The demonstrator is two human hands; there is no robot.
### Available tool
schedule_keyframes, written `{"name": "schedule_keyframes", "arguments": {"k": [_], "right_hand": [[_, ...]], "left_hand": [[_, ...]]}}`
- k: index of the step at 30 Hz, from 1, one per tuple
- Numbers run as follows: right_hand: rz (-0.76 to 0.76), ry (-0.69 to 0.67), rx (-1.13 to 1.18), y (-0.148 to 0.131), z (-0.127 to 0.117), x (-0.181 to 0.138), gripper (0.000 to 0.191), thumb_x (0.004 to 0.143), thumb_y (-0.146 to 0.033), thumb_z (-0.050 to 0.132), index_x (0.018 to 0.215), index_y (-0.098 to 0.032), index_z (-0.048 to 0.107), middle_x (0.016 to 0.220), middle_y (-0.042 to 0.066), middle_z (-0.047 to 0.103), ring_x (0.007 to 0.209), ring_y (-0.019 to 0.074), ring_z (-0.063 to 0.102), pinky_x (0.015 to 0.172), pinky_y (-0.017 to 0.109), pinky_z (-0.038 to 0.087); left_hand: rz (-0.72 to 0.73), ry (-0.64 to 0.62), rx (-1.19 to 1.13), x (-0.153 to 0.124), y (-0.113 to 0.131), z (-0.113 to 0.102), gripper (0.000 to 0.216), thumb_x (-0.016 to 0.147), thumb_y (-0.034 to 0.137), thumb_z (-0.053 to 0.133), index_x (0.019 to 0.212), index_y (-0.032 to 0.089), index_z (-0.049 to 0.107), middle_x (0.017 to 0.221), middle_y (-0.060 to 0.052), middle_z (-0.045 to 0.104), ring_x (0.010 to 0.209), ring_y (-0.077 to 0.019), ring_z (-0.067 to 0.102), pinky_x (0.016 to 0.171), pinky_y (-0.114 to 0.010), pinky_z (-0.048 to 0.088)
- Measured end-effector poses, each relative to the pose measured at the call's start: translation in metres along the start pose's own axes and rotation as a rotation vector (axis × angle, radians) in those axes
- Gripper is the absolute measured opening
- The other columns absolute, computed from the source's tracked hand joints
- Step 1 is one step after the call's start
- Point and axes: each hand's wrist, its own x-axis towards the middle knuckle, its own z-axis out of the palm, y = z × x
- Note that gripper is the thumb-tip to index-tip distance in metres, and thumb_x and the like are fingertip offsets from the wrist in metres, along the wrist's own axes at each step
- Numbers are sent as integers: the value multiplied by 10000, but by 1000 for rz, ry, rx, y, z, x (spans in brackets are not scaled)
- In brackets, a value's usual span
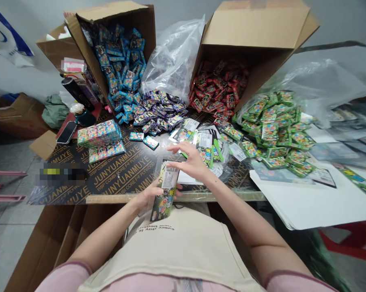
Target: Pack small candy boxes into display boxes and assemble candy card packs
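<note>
My left hand [149, 195] is closed round a clear plastic packet [165, 191] with a green printed card inside, held upright at the table's near edge. My right hand [191, 161] rests on the packet's top, its fingers spread above the opening. Just beyond the hands lies a loose heap of similar empty packets and cards [205, 142]. Small sachets lie in piles by colour: blue [122, 73], purple [159, 110], red [217, 88] and green [276, 129].
Two cardboard boxes on their sides spill blue sachets [116, 16] and red ones [256, 28]. Stacked filled packs [100, 138], a phone [66, 132], a cup [82, 114] and white sheets [317, 202] lie on the dark plywood table [122, 178]. An open carton [46, 243] stands below.
</note>
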Motion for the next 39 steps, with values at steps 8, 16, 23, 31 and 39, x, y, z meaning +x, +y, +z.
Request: {"name": "schedule_keyframes", "arguments": {"k": [8,16,23,31,39], "right_hand": [[-38,-41,59,-10,-4,6,382,732,-537,746,949,-233,665,766,11,661,815,213,582,849,372,394],[-157,-292,102,-9,-8,10,313,833,-517,643,752,-216,622,867,35,704,870,201,602,986,441,343],[55,98,241,1,6,5,426,720,-530,755,1022,-245,657,1053,53,672,1025,224,593,976,403,406],[384,-322,892,27,40,-9,534,640,-507,812,1041,-180,679,1043,76,721,933,205,681,893,366,516],[437,-227,984,17,42,-7,411,624,-403,845,937,-180,699,901,32,746,822,173,699,830,318,541]], "left_hand": [[97,140,73,-2,12,-1,647,614,554,723,1129,167,675,1172,-127,668,1020,-281,636,880,-361,486],[182,247,246,1,22,-3,736,599,414,821,1256,169,598,1224,-112,661,1141,-295,593,983,-375,437],[227,418,439,3,30,-10,547,723,388,752,1193,130,643,1162,-129,701,1090,-283,641,969,-395,472],[240,361,367,4,30,-18,621,687,402,762,1226,130,615,1151,-132,699,1031,-300,664,905,-397,506],[278,315,388,5,31,-21,560,712,371,748,1208,154,606,1156,-110,688,1028,-266,658,909,-360,496]]}}
